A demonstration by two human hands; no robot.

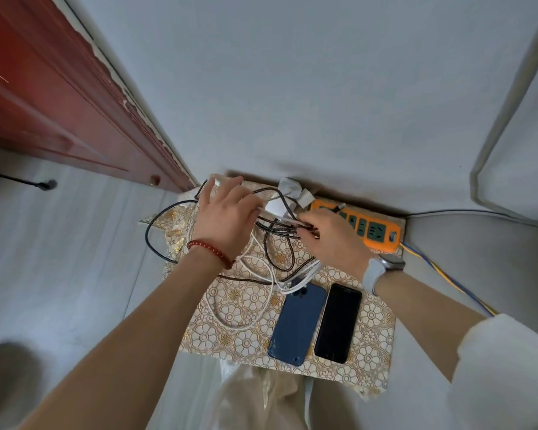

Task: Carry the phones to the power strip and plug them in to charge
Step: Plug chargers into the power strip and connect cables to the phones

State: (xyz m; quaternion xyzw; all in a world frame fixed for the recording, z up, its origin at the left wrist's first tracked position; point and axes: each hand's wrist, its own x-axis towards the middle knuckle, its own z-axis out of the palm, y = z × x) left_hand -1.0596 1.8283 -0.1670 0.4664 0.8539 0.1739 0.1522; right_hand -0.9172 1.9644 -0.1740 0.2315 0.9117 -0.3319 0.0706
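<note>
Two phones lie side by side on a small table with a gold floral cloth (246,336): a blue phone (298,324), back up, and a black phone (338,323), screen up. An orange power strip (359,226) sits at the table's far right edge with white chargers (292,193) plugged in at its left end. My left hand (227,218) grips a white charger block amid a tangle of black braided and white cables (271,252). My right hand (333,237) pinches the black braided cables beside the strip.
A dark red door (59,97) stands to the left, a white wall behind the table. The strip's blue and yellow cord (448,280) trails off right over a grey surface. A black cable loop (151,240) overhangs the table's left edge. A clear plastic bag (261,398) lies below.
</note>
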